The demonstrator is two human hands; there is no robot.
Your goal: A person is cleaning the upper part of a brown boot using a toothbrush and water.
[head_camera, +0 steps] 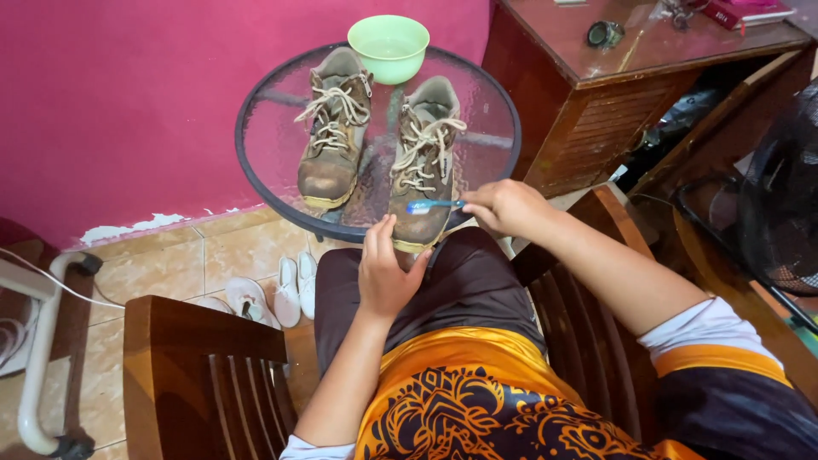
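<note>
Right hand point(504, 204) is gripping a blue toothbrush point(432, 204), scrubbing the right boot's point(422, 162) toe at the desk's point(264, 136) near edge. Left hand point(385, 271), fingers relaxed, is steadying that toe. Both boots are looking dirty; left boot point(334, 128) untouched. Early stage.

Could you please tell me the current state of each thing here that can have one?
Left boot: upright on the glass table, laced, dirty.
Right boot: upright, laced, dirty, its toe touched by the left hand.
Toothbrush: held level by the right hand, bristles over the right boot's toe.
Green bowl: upright behind the boots; contents cannot be told.
White shoes: lying on the floor.
</note>
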